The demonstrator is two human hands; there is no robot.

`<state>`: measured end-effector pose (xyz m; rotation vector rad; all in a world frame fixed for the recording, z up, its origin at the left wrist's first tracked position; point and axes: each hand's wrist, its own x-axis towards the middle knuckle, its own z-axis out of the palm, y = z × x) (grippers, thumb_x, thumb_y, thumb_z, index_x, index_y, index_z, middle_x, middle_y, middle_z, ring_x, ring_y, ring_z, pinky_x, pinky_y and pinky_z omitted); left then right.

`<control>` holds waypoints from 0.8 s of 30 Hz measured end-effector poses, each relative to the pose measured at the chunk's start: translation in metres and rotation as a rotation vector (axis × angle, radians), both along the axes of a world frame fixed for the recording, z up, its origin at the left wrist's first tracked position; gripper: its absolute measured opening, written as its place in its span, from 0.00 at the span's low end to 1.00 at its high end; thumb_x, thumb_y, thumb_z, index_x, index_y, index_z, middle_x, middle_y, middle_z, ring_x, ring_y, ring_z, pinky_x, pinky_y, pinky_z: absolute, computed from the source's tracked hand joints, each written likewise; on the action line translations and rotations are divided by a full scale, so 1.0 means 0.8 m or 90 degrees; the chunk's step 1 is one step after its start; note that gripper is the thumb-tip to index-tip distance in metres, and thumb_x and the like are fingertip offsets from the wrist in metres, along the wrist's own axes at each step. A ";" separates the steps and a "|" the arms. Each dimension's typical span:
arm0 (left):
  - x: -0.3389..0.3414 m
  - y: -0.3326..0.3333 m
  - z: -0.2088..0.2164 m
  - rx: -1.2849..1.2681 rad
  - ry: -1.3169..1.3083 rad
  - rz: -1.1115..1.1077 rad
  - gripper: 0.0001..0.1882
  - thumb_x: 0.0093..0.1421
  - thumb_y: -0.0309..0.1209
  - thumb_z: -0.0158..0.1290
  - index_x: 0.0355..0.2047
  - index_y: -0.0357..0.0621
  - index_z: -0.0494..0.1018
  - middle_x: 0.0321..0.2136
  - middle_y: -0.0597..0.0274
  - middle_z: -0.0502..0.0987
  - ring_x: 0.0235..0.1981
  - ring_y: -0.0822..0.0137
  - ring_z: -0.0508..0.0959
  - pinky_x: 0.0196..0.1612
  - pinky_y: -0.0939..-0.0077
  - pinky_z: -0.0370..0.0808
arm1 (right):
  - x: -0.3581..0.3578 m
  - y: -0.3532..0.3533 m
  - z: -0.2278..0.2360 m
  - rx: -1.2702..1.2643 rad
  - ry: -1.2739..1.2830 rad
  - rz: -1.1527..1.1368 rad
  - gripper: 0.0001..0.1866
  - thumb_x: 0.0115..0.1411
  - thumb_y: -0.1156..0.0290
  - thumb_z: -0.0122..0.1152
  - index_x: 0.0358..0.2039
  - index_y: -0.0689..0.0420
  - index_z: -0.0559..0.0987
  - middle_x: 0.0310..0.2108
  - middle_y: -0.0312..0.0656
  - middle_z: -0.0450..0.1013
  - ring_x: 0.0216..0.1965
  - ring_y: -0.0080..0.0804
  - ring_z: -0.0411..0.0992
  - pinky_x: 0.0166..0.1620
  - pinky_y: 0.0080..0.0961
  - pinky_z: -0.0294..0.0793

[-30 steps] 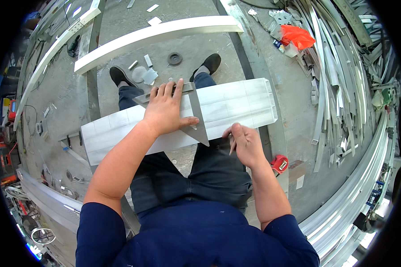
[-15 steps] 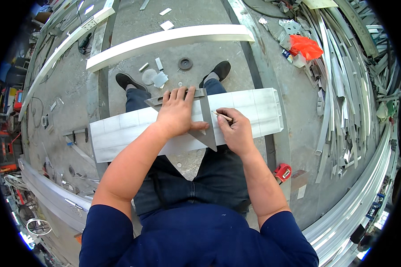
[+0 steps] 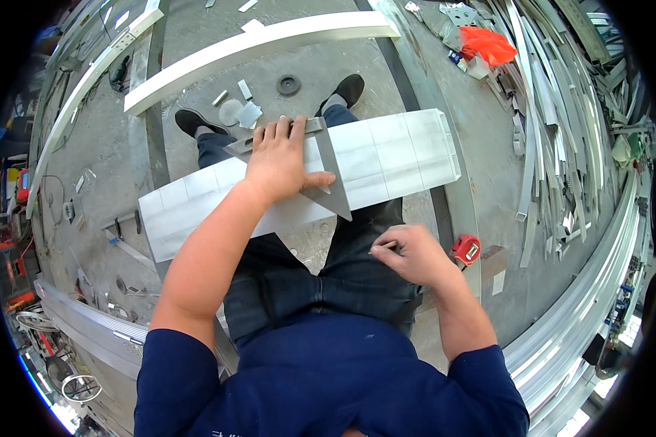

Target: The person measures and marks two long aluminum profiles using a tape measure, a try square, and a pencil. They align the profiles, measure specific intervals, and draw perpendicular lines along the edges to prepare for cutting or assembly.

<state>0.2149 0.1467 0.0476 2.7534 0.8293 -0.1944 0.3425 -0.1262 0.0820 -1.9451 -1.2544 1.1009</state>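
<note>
A long silvery metal panel (image 3: 397, 153), marked with several cross lines, lies across in front of my knees. On it rests a grey metal set square (image 3: 333, 175), its thick edge along the panel's far side and its blade crossing toward me. My left hand (image 3: 275, 166) presses the set square down, fingers hooked over the thick edge and thumb stretched onto the blade. Above my right thigh, apart from the panel, my right hand (image 3: 415, 256) is closed around a pencil (image 3: 389, 245). Only a short part of the pencil shows between its fingers.
Steel rails (image 3: 444, 211) run under the panel's two ends. A red tape measure (image 3: 466, 249) sits on the right rail. Beyond my feet a white bar (image 3: 262, 52) spans the rails. Metal strips (image 3: 554, 138) and a red plastic bag (image 3: 487, 46) lie at right.
My right hand has drawn back from the set square's blade toward me, taking the pencil off the panel. The left hand still holds the set square; the whole view has shifted slightly.
</note>
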 end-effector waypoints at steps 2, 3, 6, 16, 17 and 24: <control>0.003 0.004 0.008 -0.034 0.017 -0.006 0.63 0.48 0.67 0.67 0.73 0.40 0.55 0.65 0.44 0.66 0.68 0.43 0.64 0.73 0.50 0.53 | -0.007 -0.019 0.004 -0.029 0.040 -0.125 0.09 0.67 0.68 0.64 0.37 0.61 0.84 0.29 0.45 0.80 0.32 0.37 0.78 0.38 0.31 0.76; 0.004 0.009 0.013 -0.046 0.026 -0.012 0.62 0.49 0.67 0.66 0.72 0.40 0.56 0.65 0.45 0.66 0.67 0.43 0.65 0.73 0.50 0.54 | -0.010 -0.023 -0.001 -0.010 0.063 -0.175 0.09 0.68 0.68 0.63 0.37 0.61 0.84 0.28 0.43 0.79 0.31 0.33 0.77 0.38 0.29 0.75; -0.006 0.034 -0.004 -0.066 -0.082 -0.037 0.39 0.66 0.54 0.56 0.68 0.43 0.65 0.57 0.46 0.74 0.61 0.46 0.71 0.67 0.54 0.63 | -0.022 -0.025 -0.022 0.005 0.119 -0.285 0.12 0.73 0.67 0.59 0.39 0.62 0.83 0.25 0.34 0.75 0.30 0.18 0.68 0.36 0.21 0.71; -0.084 0.088 -0.001 -0.106 -0.146 0.009 0.23 0.70 0.42 0.52 0.60 0.46 0.76 0.42 0.46 0.81 0.48 0.43 0.79 0.53 0.55 0.75 | -0.081 0.056 -0.060 -0.095 0.240 -0.189 0.19 0.68 0.62 0.64 0.48 0.66 0.83 0.28 0.36 0.77 0.30 0.21 0.70 0.37 0.25 0.73; -0.085 0.088 -0.002 -0.110 -0.141 0.011 0.22 0.70 0.42 0.52 0.60 0.46 0.76 0.42 0.45 0.81 0.48 0.43 0.79 0.52 0.55 0.75 | -0.086 0.062 -0.065 -0.095 0.258 -0.177 0.19 0.68 0.61 0.64 0.48 0.66 0.83 0.28 0.37 0.77 0.30 0.21 0.70 0.37 0.25 0.73; -0.075 0.086 0.013 -0.168 -0.078 0.032 0.22 0.70 0.40 0.53 0.62 0.48 0.75 0.50 0.48 0.81 0.51 0.45 0.80 0.54 0.58 0.76 | -0.109 0.086 -0.090 -0.089 0.333 -0.167 0.16 0.70 0.63 0.62 0.39 0.65 0.83 0.20 0.30 0.66 0.25 0.18 0.60 0.30 0.25 0.64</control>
